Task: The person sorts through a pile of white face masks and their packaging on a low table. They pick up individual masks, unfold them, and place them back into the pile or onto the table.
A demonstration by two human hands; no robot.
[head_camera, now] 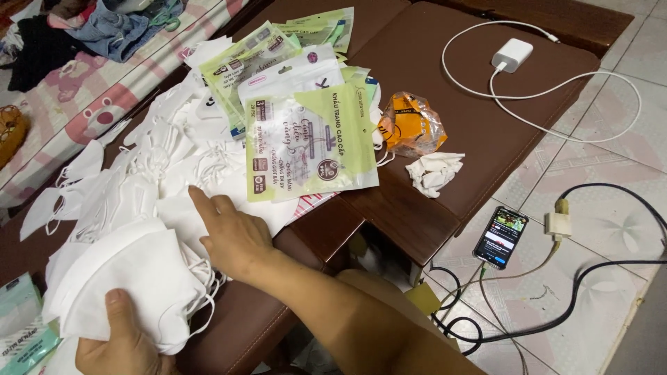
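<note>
Under the left hand [118, 347], thumb clamped on top, sits a stack of soft white folded face masks [132, 278]; the right hand [233, 232] lies flat, fingers open, on the loose mask pile [160, 167] just beyond, with glossy green-and-white mask packets [313, 139] farther ahead on the brown table [486, 104]

Bare left hand [125, 344], bare right hand [233, 236], forearms unsleeved, no rings

white masks [132, 278] | stacked; folded flat | lower-left of table
</note>
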